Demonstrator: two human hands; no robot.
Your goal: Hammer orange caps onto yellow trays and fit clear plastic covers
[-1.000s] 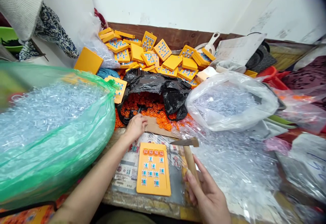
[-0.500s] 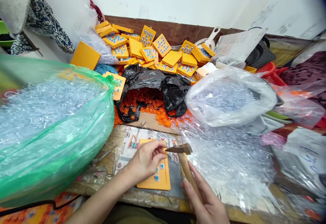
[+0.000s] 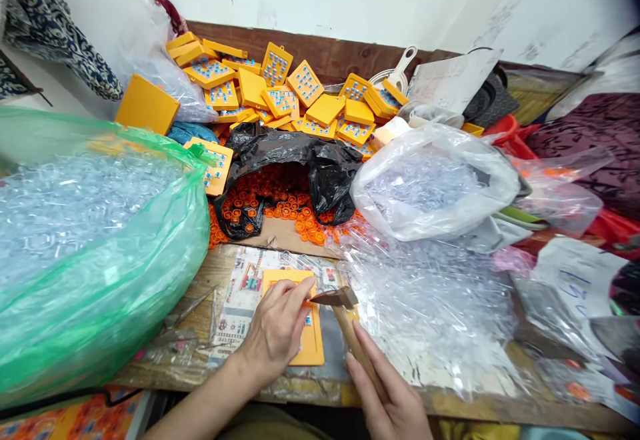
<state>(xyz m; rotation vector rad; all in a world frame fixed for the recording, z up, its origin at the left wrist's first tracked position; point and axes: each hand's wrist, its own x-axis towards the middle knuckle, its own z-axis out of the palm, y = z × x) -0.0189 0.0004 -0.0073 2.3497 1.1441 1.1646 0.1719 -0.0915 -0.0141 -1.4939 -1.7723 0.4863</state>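
My right hand (image 3: 387, 390) is wrapped round the wooden handle of a hammer (image 3: 336, 297). The hammer's head has a pointed end, which reaches to the fingertips of my left hand (image 3: 277, 325). Those fingertips are pinched together, and a small orange piece (image 3: 307, 304) shows between them. Under my left hand a yellow plastic panel (image 3: 314, 347) with small blue-and-white pieces lies flat on a printed sheet (image 3: 241, 297). The left hand hides much of the panel.
A green bag (image 3: 165, 253) of clear plastic parts bulges at left. Orange pieces (image 3: 295, 212) spill from a black bag (image 3: 340, 187) ahead. A white bag (image 3: 440, 220) and loose clear pieces (image 3: 425, 300) lie at right. Yellow panels (image 3: 325, 110) are heaped behind, against the wall.
My left hand has turned over the panel, covering more of it, and orange now shows at its fingertips. The hammer stays in my right hand. The whole view has shifted slightly.
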